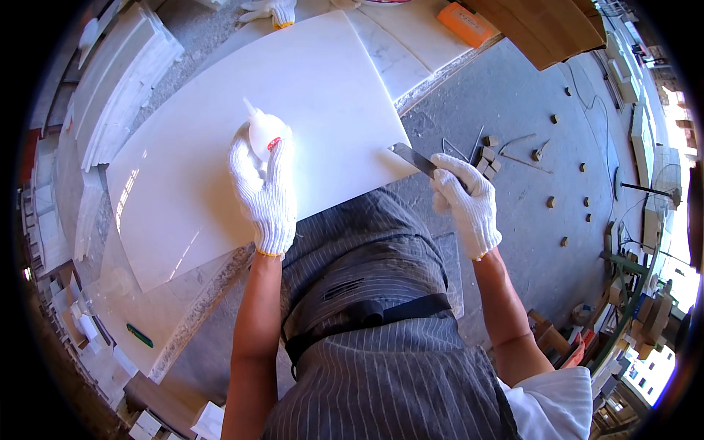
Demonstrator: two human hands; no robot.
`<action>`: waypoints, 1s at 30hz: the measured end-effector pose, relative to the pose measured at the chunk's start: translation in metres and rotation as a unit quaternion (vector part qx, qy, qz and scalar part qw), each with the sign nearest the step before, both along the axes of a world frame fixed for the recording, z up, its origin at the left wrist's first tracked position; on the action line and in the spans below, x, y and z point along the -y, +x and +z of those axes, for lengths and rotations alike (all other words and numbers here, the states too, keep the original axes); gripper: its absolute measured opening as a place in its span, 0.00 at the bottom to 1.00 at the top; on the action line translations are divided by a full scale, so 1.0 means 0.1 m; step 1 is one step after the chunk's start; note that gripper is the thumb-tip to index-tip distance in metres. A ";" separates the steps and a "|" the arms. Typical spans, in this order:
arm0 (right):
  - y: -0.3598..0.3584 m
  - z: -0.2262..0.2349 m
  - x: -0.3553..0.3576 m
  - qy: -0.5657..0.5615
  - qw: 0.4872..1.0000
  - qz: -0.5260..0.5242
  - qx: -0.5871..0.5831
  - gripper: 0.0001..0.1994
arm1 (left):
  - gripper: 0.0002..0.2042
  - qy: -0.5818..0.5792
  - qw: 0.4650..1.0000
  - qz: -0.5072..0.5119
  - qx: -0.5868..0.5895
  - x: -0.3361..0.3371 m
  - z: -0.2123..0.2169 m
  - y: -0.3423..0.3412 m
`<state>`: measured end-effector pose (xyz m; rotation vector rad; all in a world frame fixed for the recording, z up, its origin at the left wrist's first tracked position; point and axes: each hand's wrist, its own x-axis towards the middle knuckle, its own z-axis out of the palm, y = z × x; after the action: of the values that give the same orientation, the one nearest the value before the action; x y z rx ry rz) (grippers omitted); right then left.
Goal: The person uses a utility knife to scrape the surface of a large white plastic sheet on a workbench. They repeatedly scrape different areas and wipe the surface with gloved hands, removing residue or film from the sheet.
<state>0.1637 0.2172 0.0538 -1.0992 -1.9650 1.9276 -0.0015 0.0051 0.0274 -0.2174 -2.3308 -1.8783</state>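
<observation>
My left hand, in a white knit glove, grips a white plastic squeeze bottle whose pointed nozzle aims up and away over a large white stone slab. My right hand, also gloved, holds a flat metal scraper blade; the blade's tip rests at the slab's near right corner. I wear a grey striped apron.
Another person's gloved hand rests at the slab's far edge. An orange block lies on the bench beyond. Small wooden blocks and metal bits scatter the concrete floor at right. Stacked stone pieces stand at left. A green marker lies on a lower slab.
</observation>
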 end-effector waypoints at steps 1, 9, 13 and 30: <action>-0.03 -0.01 0.02 0.006 1.000 -0.005 -0.002 0.14 | 0.22 0.005 1.000 0.003 -0.001 0.00 0.00 0.00; -0.10 -0.19 0.14 0.220 0.975 0.018 -0.027 0.13 | 0.22 -0.019 1.000 -0.006 -0.016 -0.01 0.00 0.00; -0.10 -0.15 0.18 0.389 0.917 0.053 -0.066 0.10 | 0.22 -0.013 1.000 -0.008 -0.014 -0.01 0.02 0.01; 0.07 0.03 0.29 -0.520 0.833 0.053 -0.182 0.16 | 0.18 0.062 0.996 -0.012 -0.055 0.01 -0.20 -0.02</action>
<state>0.1704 0.1886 0.0566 -0.6444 -0.6955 3.0635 -0.0040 0.0045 0.0071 -0.3277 -2.1415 -1.9607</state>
